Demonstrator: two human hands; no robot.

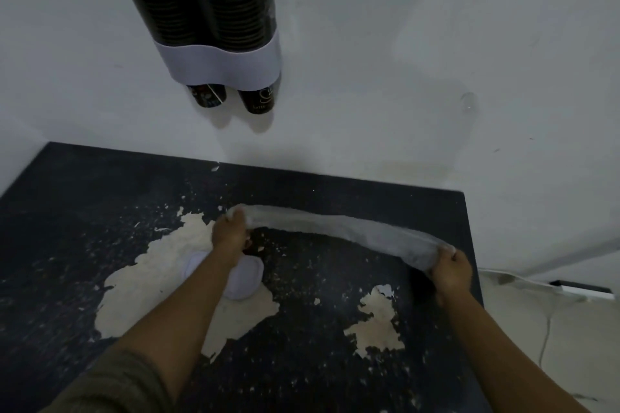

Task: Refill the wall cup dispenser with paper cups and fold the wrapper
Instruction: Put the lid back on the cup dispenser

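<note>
wrapper (349,231) stretched left-right above desk (67,211) | left hand (229,235) and right hand (451,270) well apart, each pinching an end | fold likely brings ends together | plastic blurry

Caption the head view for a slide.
Both hands, left and right, stretch the clear wrapper over the worn table.

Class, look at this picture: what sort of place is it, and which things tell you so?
Probably a drinks corner in a workplace or back room. A wall cup dispenser full of dark paper cups hangs on a plain white wall, above a worn black table with peeling paint.
</note>
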